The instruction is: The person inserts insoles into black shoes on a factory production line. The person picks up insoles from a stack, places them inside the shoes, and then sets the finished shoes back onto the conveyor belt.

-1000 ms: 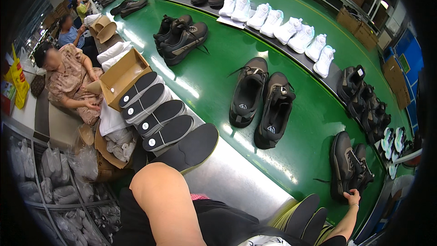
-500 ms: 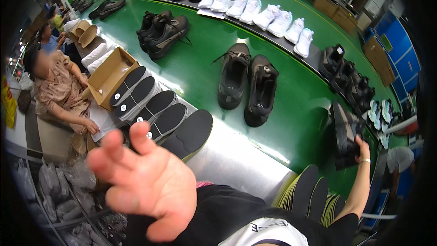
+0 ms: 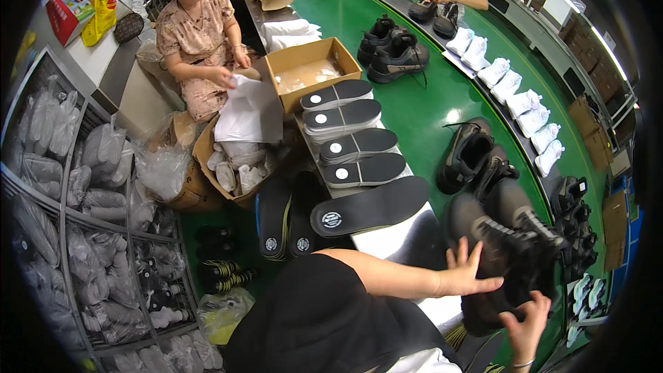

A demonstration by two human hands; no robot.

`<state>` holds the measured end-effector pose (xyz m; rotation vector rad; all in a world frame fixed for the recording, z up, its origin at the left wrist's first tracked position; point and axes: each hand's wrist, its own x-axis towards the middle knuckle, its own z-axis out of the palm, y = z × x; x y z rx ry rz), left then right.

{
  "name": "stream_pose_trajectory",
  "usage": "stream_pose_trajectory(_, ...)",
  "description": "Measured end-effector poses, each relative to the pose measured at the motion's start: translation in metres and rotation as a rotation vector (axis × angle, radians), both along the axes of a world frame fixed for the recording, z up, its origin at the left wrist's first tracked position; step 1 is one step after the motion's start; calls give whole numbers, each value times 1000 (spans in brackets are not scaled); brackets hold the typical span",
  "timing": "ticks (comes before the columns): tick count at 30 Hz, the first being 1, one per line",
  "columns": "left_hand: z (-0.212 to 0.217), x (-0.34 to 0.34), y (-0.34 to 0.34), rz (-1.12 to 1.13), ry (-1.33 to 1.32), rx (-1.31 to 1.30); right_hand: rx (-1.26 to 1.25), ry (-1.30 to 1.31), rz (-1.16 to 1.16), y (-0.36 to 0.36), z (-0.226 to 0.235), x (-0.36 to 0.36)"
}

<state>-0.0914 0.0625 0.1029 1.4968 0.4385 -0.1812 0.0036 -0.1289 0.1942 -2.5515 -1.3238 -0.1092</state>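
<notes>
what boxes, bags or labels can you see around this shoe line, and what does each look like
Open cardboard box: beside the green belt's left edge, brown, rectangular, pale inside.
Yellow bag: top left, on a grey counter.
Red bag: just left of the yellow one.
Round labels: white-ringed discs on the black insoles.
Clear plastic bags: stuffed in the wire rack, far left.
Brown cartons: stacked past the belt, right.

We work in a shoe factory: green conveyor (image 3: pixel 414 117), rows of shoes (image 3: pixel 397 55), stacked insoles (image 3: pixel 352 145).
</notes>
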Motion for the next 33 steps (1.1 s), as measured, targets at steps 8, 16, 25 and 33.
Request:
stream_pose_trajectory(8, -77, -29, -12, -73, 180, 263, -147, 188, -228, 10, -72, -97)
stream_pose_trajectory(16, -116, -36, -34, -167, -82, 530, -362, 307, -382, 13, -78, -133)
stream_pose_trajectory(25, -113, -17, 2, -116, -303, 614, -306, 487, -283, 21, -86, -117)
stream_pose_trajectory(33, -82, -10, 14, -127, -932, 946, -276, 382, -343, 19, -111, -140)
